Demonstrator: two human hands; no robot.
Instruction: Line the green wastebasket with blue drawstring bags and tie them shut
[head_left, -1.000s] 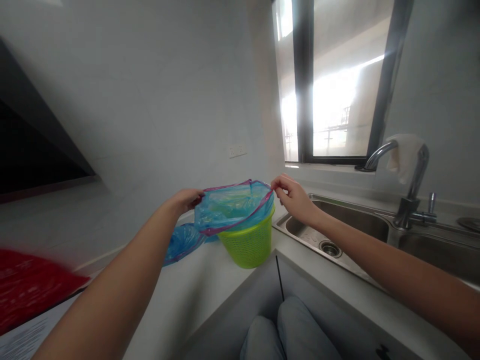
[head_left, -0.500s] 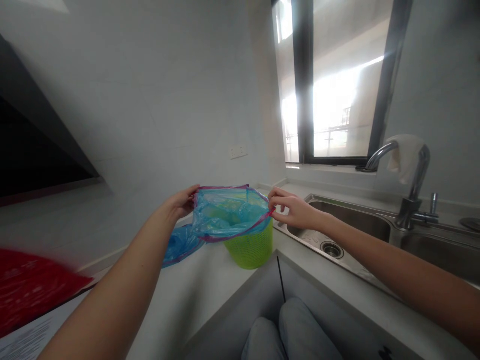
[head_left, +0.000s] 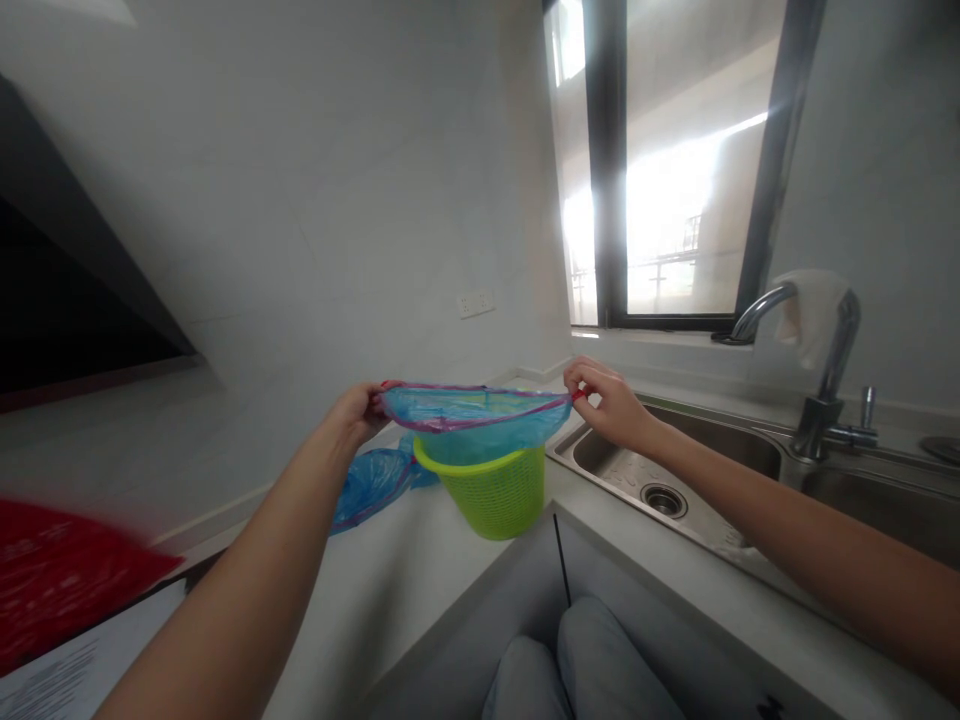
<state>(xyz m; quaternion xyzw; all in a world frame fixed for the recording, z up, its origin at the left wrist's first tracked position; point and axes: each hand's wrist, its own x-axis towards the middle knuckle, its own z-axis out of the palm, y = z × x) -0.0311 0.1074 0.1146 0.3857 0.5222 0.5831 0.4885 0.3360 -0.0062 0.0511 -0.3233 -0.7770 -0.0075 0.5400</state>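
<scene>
A translucent blue plastic bag (head_left: 480, 438) with a purple-red drawstring rim is stretched wide between my two hands. My left hand (head_left: 358, 412) is closed on the rim's left end. My right hand (head_left: 606, 400) pinches the right end, where a red bit of the drawstring shows at the fingers. The lower part of the bag hangs down into a yellow-green plastic basket (head_left: 495, 500) that stands upright on the counter. Another blue plastic bag (head_left: 375, 485) lies crumpled on the counter, left of the basket and partly behind it.
A steel double sink (head_left: 622, 470) with a faucet (head_left: 836, 350) and a cloth (head_left: 806, 315) draped over it lies to the right. At the far left is a red plastic bag (head_left: 67, 580) above a printed sheet (head_left: 82, 660). The counter edge (head_left: 450, 620) faces my knees.
My right hand has moved right and slightly up, pulling the bag's mouth wider and tauter. The mouth now looks flatter, and more of the basket's rim shows below it.
</scene>
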